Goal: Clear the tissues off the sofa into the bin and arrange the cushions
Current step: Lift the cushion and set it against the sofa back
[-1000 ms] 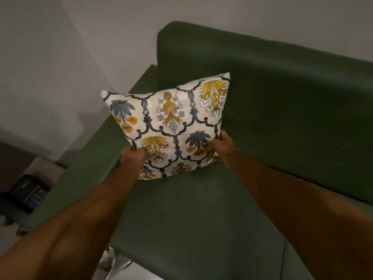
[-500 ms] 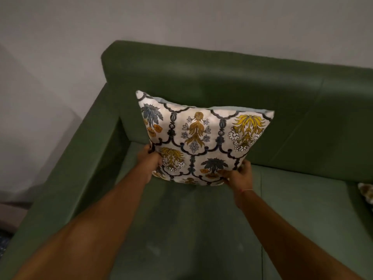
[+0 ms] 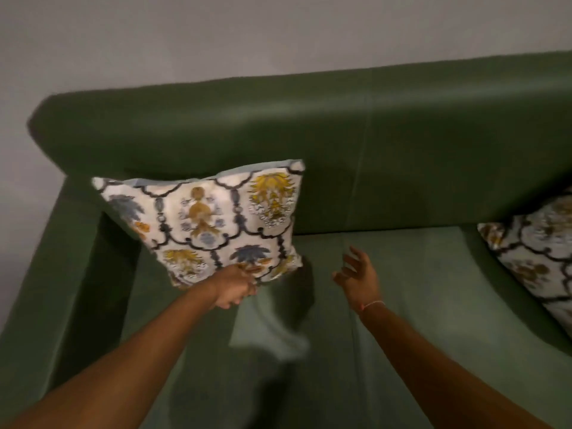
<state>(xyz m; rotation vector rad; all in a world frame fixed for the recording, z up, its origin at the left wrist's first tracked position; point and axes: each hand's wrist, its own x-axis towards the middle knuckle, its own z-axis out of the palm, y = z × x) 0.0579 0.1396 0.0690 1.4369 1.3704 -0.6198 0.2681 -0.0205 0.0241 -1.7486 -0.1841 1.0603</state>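
Right hand (image 3: 356, 274) has let go, fingers spread over the seat; left hand (image 3: 233, 286) stays pinched on the patterned cushion (image 3: 204, 221), propped left of centre against the sofa (image 3: 402, 125) backrest – soft, light, best gripped by corners

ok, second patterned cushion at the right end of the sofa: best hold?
Take the second cushion by its near-left corner, coming from the left with the free right hand. It lies tilted against the sofa's right end, and that corner juts toward the open seat.
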